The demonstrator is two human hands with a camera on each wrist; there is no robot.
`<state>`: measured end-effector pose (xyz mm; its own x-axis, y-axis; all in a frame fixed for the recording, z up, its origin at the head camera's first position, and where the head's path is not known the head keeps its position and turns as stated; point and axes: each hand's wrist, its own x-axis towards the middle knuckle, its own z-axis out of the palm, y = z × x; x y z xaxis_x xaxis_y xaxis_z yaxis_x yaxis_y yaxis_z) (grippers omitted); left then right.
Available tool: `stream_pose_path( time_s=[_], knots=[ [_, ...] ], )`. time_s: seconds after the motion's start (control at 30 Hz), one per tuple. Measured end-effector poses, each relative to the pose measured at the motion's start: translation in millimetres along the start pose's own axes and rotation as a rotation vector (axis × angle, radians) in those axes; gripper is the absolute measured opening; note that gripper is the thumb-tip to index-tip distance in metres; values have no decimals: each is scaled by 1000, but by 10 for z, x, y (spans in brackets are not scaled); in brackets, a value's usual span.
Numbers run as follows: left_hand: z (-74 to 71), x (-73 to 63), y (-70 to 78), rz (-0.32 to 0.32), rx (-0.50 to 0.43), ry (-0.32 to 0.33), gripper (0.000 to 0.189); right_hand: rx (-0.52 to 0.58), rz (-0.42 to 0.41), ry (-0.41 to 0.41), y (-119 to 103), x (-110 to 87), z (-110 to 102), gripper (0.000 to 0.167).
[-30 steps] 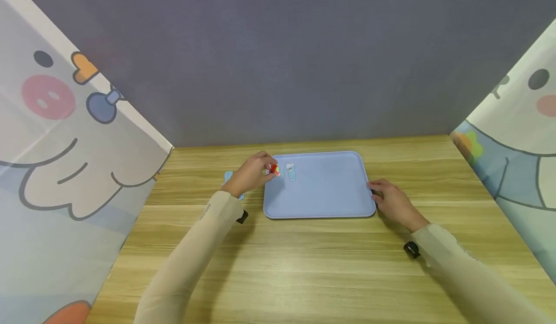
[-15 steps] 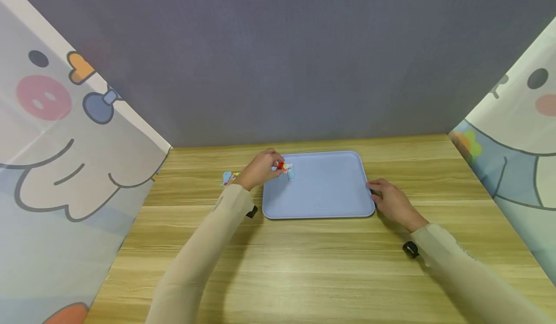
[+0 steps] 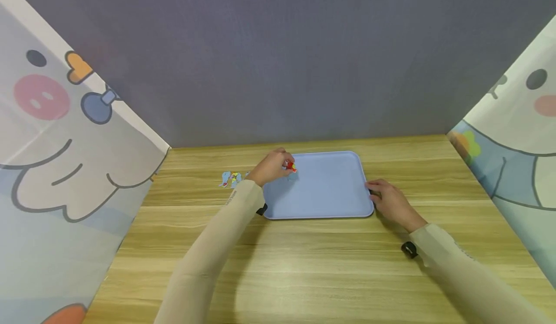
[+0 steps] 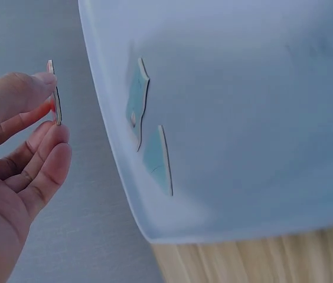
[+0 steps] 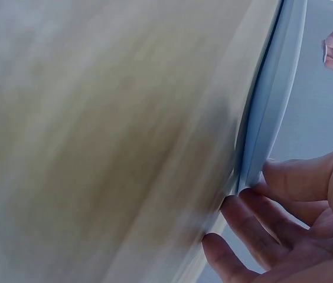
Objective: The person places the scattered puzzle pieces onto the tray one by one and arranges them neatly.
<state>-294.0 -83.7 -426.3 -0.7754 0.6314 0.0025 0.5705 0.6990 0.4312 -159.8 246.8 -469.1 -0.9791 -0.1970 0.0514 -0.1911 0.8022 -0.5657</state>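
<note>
Over the left part of a pale blue tray, my left hand pinches a small red and yellow puzzle piece between thumb and fingers. Seen from the left wrist, this thin piece stands edge-on. Two light blue puzzle pieces lie flat inside the tray near its side wall: one larger piece and one smaller piece. My right hand grips the tray's right rim, thumb at the top edge and fingers curled at the outer side.
Left of the tray, several colourful puzzle pieces lie on the wooden table, partly hidden by the left hand. A grey wall rises behind the table. Cartoon-printed panels flank both sides.
My left hand has moved right with the red puzzle piece, from the tray's left edge to over the blue pieces inside. More pieces on the table show. The right hand stays at the rim.
</note>
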Motion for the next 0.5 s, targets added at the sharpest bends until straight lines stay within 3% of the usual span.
stream_pose_path(
  time_s=[0.5],
  knots=[
    [127, 191, 110, -22, 47, -60, 22, -7, -2, -2, -1, 10, 6, 38]
  ],
)
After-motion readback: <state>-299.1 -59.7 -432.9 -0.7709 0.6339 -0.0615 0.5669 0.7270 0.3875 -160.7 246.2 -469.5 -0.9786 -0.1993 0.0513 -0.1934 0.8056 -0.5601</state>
